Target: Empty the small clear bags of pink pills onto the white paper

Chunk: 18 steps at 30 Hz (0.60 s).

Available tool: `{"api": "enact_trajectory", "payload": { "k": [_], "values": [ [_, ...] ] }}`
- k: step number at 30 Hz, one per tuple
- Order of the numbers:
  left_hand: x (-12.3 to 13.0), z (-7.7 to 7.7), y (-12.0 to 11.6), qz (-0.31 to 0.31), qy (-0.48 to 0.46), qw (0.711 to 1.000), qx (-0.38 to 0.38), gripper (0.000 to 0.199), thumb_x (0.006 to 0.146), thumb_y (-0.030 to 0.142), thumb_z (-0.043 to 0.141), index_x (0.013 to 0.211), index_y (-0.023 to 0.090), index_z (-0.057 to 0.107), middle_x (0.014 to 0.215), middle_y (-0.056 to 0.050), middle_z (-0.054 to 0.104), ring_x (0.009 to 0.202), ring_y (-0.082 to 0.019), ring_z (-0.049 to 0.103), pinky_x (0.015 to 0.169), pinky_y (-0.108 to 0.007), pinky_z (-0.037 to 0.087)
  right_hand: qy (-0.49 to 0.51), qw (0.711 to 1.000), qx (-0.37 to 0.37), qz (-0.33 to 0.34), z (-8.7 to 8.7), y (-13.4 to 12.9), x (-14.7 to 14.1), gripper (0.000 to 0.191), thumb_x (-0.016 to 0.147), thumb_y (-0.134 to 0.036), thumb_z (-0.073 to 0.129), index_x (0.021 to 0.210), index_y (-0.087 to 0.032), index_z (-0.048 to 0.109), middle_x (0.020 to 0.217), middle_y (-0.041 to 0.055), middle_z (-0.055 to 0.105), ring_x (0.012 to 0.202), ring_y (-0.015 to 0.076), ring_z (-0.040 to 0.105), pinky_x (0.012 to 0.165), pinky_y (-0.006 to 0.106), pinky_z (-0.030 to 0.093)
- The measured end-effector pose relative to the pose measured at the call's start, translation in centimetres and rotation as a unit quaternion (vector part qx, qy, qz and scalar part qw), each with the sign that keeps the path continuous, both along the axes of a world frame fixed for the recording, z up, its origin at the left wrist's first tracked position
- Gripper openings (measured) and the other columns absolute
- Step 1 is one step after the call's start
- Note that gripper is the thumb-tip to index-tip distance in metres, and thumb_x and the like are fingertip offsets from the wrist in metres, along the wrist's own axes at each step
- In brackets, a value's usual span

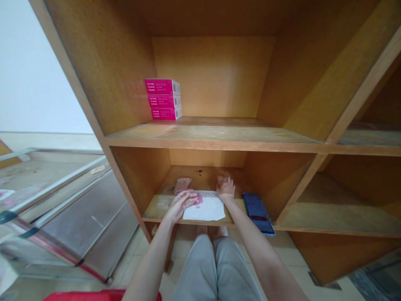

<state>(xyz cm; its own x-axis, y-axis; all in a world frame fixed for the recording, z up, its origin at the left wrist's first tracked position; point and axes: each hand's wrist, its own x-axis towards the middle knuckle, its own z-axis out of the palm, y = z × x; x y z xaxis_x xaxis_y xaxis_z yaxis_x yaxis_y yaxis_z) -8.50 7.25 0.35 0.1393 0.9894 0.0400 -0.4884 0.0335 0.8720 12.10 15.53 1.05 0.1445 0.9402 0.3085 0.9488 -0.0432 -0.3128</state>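
Observation:
On the lower shelf lies a white sheet [205,207] with a small heap of pink pieces [199,200] near its left edge. My left hand [183,202] rests beside the heap with its fingers stretched out, touching its left side. Behind the sheet's right part, my right hand [226,186] reaches down with its fingers apart, at a clear plastic bag [222,176] that is hard to make out. A small pink packet [182,185] lies at the back left of the sheet.
A dark phone [257,212] lies right of the sheet, over the shelf's front edge. Several pink boxes [164,100], stacked, stand on the upper shelf [216,131]. A metal-framed cart [84,217] is at the left. A red object [87,296] shows at the bottom left.

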Motion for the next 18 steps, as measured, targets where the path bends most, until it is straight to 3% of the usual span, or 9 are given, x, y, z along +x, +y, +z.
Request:
{"api": "enact_trajectory", "payload": {
  "k": [5, 12, 18],
  "values": [
    [0.1, 0.1, -0.1, 0.004, 0.002, 1.000, -0.002, 0.029, 0.079, 0.023, 0.053, 0.105, 0.010, 0.052, 0.099, -0.016, 0.064, 0.082, -0.019, 0.064, 0.079, -0.034, 0.049, 0.014, 0.999, 0.028, -0.002, -0.2, 0.1, -0.2, 0.048, 0.078, -0.029, 0.042, 0.124, -0.016, 0.042, 0.134, 0.0155, 0.033, 0.110, 0.0302, 0.040, 0.085, 0.044, 0.034],
    [0.0, 0.1, -0.1, 0.005, 0.007, 1.000, -0.001, 0.029, 0.079, 0.024, 0.053, 0.104, 0.010, 0.052, 0.100, -0.015, 0.064, 0.083, -0.019, 0.064, 0.081, -0.035, 0.048, 0.033, 0.999, 0.036, 0.014, 0.0, -0.3, -0.2, 0.044, 0.079, -0.033, 0.042, 0.119, -0.017, 0.046, 0.137, 0.0146, 0.029, 0.113, 0.0333, 0.036, 0.087, 0.050, 0.029],
    [0.2, 0.2, -0.2, 0.012, -0.002, 1.000, 0.004, 0.029, 0.077, 0.023, 0.055, 0.104, 0.011, 0.052, 0.097, -0.014, 0.065, 0.081, -0.019, 0.065, 0.081, -0.036, 0.047, 0.081, 0.979, 0.172, 0.070, -0.1, -2.3, -0.7, 0.042, 0.083, -0.032, 0.035, 0.121, -0.015, 0.042, 0.136, 0.0118, 0.030, 0.121, 0.0255, 0.028, 0.096, 0.044, 0.024]
  ]
}}
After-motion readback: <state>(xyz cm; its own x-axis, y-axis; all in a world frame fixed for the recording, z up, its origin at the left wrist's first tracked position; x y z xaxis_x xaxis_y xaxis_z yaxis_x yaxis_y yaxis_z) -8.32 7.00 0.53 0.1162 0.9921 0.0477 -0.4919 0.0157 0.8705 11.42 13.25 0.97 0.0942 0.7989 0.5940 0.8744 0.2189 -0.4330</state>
